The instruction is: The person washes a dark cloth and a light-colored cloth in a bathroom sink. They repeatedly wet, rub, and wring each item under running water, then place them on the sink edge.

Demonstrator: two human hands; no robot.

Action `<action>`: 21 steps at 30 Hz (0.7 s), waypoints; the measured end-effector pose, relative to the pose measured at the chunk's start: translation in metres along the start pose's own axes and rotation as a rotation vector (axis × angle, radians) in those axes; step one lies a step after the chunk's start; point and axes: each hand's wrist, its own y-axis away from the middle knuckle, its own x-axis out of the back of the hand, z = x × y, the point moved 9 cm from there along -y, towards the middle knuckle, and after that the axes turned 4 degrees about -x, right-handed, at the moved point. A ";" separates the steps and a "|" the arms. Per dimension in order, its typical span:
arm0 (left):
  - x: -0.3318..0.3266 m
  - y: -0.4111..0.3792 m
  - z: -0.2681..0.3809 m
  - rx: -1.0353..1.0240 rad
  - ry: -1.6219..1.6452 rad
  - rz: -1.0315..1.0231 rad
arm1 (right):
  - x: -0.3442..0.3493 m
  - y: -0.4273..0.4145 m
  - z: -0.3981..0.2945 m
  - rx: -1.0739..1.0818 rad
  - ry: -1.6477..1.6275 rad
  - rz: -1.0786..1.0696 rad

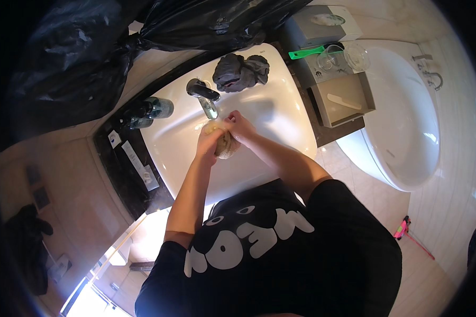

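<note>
A wet, beige-yellow piece of cloth point(225, 147) is bunched up between my two hands over a white washbasin point(238, 178). My left hand point(208, 143) grips it from the left, with the thumb laid across its upper part. On the other side, my right hand point(241, 127) pinches its upper right edge. Water runs from the chrome tap point(203, 90) just above, and the stream falls at the top of the cloth. A crumpled dark grey cloth point(241, 73) lies on the basin's back ledge, right of the tap.
Dark bottles point(160, 107) stand left of the tap, with flat packets point(135, 160) on the dark counter. To the right are a green-handled brush point(307, 52), clear cups point(356, 58), a tissue box point(315, 25), an open box point(343, 101) and a bathtub point(400, 119). Black plastic point(198, 23) hangs behind.
</note>
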 end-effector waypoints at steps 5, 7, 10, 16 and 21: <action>-0.015 0.028 0.052 -0.083 -0.918 -0.134 | -0.030 0.004 0.014 -0.312 -0.585 -0.409; -0.016 0.032 0.058 -0.165 -1.058 -0.241 | -0.035 0.016 -0.010 -0.271 -0.874 -0.481; 0.016 0.024 0.033 -0.039 -0.739 -0.241 | -0.023 0.024 -0.029 -0.138 -0.553 -0.293; 0.024 0.028 0.016 0.147 0.426 -0.071 | -0.029 0.045 -0.056 0.061 -0.386 -0.489; 0.034 0.031 0.024 0.007 0.672 -0.274 | -0.035 0.081 -0.095 0.434 -0.538 -0.591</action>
